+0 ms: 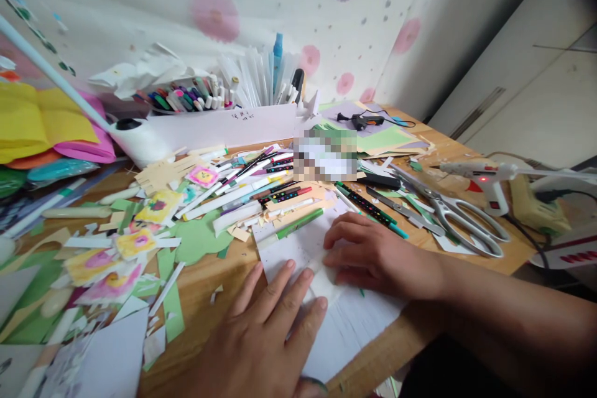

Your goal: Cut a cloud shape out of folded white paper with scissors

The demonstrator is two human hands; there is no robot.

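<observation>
My left hand [270, 323] lies flat with its fingers spread over a white sheet of paper [345, 339] at the table's front edge. My right hand [380, 255] rests on the same sheet, its fingers curled down onto a small white piece [325, 278] that looks like thin paper or tissue. The left fingertips come close to this piece. Part of it is hidden under the right fingers. Just beyond both hands, a green marker [298, 224] lies across the sheet's far edge.
Large scissors [466, 217] and a glue gun [485, 177] with a red light lie right. Behind are heaped markers, paper scraps [170, 308] and a long white box [224, 130] of pens. A black glue gun [366, 120] lies farther back, and a lamp base [140, 143] stands left.
</observation>
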